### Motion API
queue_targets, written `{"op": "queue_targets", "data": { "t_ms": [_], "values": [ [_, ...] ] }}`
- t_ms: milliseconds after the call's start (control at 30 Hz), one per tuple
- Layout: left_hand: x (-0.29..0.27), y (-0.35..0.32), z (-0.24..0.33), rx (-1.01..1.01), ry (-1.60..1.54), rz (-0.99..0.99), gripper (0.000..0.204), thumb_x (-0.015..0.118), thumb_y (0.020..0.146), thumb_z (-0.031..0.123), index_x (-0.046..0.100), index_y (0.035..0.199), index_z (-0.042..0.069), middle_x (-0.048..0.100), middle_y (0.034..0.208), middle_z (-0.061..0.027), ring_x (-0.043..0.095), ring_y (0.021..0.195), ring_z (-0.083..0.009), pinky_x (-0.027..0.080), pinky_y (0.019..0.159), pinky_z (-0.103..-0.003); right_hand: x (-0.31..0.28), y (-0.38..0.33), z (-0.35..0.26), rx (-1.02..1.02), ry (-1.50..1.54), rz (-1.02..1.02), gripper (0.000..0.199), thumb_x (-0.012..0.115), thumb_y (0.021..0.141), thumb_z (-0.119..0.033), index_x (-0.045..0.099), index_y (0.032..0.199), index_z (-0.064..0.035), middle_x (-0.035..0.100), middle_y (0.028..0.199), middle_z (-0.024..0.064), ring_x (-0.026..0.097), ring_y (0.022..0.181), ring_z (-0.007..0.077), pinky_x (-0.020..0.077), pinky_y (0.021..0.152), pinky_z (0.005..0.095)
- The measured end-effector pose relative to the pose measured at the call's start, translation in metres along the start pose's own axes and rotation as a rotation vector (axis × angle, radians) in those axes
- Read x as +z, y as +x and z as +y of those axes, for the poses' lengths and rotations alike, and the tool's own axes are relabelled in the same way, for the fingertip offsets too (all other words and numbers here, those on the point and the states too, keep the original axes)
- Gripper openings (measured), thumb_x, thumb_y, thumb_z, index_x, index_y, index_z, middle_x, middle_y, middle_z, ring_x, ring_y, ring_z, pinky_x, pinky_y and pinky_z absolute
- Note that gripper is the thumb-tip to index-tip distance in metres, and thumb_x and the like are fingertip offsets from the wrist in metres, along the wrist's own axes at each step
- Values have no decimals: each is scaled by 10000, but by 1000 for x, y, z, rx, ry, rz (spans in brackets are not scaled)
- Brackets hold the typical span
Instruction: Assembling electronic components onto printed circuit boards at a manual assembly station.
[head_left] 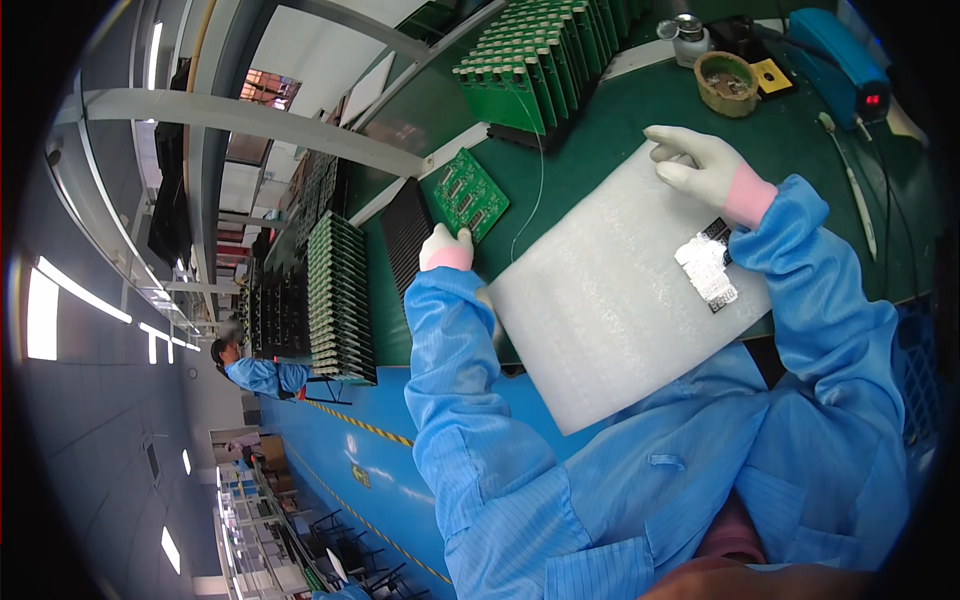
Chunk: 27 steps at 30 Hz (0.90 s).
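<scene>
Now, your white-gloved left hand (pixel 446 249) grips the near corner of a green rectangular circuit board (pixel 470 195), beside the black ridged rack (pixel 405 228); your white-gloved right hand (pixel 706 172), fingers parted and loosely bent, is over the white foam sheet (pixel 610 290).

A shiny blue smock (pixel 640 500), finely striped, long-sleeved — and white gloves (pixel 702 170) with pink cuffs (pixel 749 197).

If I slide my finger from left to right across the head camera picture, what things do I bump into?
A seated co-worker in blue → a row of upright circuit boards → a black ridged rack → a single green circuit board → a white foam sheet → a blue box with a red display
</scene>
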<state>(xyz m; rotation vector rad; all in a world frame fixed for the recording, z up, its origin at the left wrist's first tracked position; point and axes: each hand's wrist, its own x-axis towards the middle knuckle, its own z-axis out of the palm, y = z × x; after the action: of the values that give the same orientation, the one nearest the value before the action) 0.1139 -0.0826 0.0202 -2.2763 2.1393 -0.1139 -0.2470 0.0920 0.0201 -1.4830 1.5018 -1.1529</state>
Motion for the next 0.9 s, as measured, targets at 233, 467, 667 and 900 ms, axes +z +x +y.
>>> {"op": "queue_targets", "data": {
  "t_ms": [233, 467, 667, 900],
  "values": [
    [-19, -21, 58, 240, -534, 22, 408, 565, 817, 285, 616, 1125, 23, 678, 1008, -121, 638, 932, -281, 496, 814, -328, -12, -1, 0, -39, 45, 60, 509, 534, 851, -220, 471, 1316, -22, 604, 1143, 155, 590, 965, 248, 467, 873, 304],
    [-38, -58, 164, 1032, -619, -10, 373, 584, 801, 140, 586, 1151, 10, 607, 1115, -127, 600, 971, -250, 481, 842, -306, -10, 1, 0, -55, 50, 68, 486, 540, 840, -162, 488, 1298, -10, 600, 1135, 155, 570, 939, 203, 452, 833, 269],
    [-26, -16, 197, 493, -509, 682, 397, 606, 749, 194, 560, 1119, 59, 576, 1003, -148, 572, 916, -344, 484, 787, -410, -11, -1, -2, -15, 91, 54, 479, 554, 826, -152, 503, 1278, -2, 606, 1117, 148, 573, 937, 201, 453, 823, 272],
    [-25, 6, 206, 267, -155, 366, 330, 522, 803, 266, 622, 960, -5, 589, 974, -184, 608, 806, -370, 512, 698, -431, -8, -2, 2, -53, 105, 65, 472, 578, 804, -146, 525, 1249, 1, 612, 1091, 138, 572, 882, 186, 457, 801, 270]
  ]
}}
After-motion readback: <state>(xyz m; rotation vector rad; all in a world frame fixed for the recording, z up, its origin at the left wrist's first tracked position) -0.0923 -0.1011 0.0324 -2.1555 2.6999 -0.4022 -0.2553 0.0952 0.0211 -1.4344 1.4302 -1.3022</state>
